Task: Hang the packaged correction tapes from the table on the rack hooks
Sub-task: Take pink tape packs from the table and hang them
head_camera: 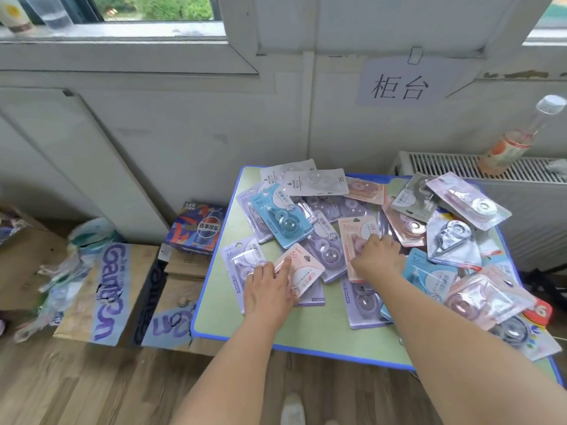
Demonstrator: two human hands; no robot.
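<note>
Several packaged correction tapes, in lilac, blue, pink and grey, lie in a loose pile (408,216) on a small green table with a blue rim (245,320). My left hand (270,286) is at the pile's near left. Its thumb lies on a pink package (306,271) and pinches its left edge, while the fingers rest on a lilac package (237,259). My right hand (379,257) reaches into the middle of the pile, fingers curled over the edge of a peach package (352,231). No rack or hooks are in view.
Cardboard boxes (101,289) and a cola carton (196,228) stand on the floor left of the table, with plastic bags (61,271) beside them. A radiator (460,167) at the back right carries a bottle (509,145). A paper sign (399,84) hangs on the wall.
</note>
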